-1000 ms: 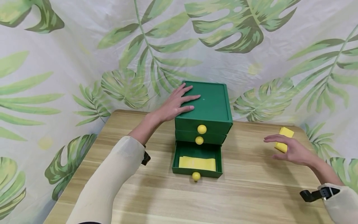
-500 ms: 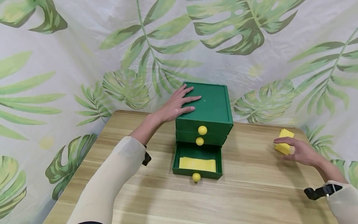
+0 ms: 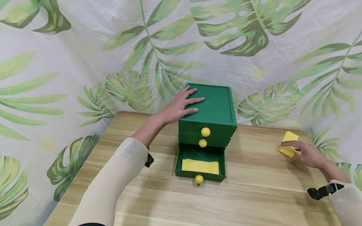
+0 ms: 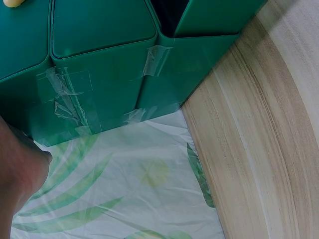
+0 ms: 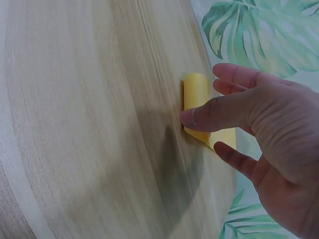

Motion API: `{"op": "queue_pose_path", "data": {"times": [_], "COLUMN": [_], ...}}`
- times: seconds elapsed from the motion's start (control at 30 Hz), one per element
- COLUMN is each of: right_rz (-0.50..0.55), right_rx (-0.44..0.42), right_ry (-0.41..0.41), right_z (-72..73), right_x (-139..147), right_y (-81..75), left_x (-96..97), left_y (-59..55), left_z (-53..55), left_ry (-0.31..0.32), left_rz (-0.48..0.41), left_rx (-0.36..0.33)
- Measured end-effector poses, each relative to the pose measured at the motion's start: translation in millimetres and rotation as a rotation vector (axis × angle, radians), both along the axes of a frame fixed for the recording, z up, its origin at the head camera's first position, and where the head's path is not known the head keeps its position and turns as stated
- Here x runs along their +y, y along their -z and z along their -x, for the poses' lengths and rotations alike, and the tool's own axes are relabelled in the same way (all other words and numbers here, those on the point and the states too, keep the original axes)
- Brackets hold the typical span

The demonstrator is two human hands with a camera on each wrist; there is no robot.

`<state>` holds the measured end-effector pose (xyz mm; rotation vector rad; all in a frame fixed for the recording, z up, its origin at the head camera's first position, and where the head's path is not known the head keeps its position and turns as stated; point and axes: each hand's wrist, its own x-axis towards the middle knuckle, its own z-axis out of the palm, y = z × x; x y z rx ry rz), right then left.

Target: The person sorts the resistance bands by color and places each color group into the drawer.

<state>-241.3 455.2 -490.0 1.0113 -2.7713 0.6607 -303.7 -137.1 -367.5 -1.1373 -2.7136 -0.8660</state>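
A green three-drawer box with round yellow knobs stands on the table. My left hand rests on the left side of its top, fingers spread. The bottom drawer is pulled out, and a flat folded yellow strip lies in it. At the table's far right, my right hand is over another folded yellow strip. In the right wrist view, the thumb overlaps that yellow strip, while the other fingers stay loosely bent and spread apart from the thumb.
The wooden table backs onto a leaf-patterned cloth. Both upper drawers are pushed in, with knobs facing front. Clear tape crosses the box's side in the left wrist view.
My right hand has moved right and lower to the yellow strip at the table's right, its fingertips now overlapping it. My left hand stays on the box.
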Motion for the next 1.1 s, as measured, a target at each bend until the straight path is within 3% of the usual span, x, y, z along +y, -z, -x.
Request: {"op": "queue_pose_path", "data": {"times": [0.27,0.47,0.67,0.93,1.1], "right_rz": [-0.013,0.033,0.027,-0.005,0.022], "right_rx": [0.038,0.031,0.013,0.113,0.111], "right_ry": [0.028,-0.013,-0.026,-0.042,-0.059], "right_z": [5.2,9.6,12.6,19.1,23.3], "right_x": [6,11,8,-4,-10], "right_y": [12.4,20.2,18.9,17.5,19.0], "left_x": [-0.3,-0.1,-0.7,-1.3,-0.9], "left_y": [0.5,0.7,0.9,0.1,-0.6], "left_z": [1.1,0.8,0.6,-0.6,-1.7], "left_ry": [-0.001,-0.003,-0.003,-0.006,-0.002], "left_rz": [-0.004,0.003,-0.004,-0.003,0.001], "left_rx": [0.003,-0.001,-0.004,-0.002,0.000]}}
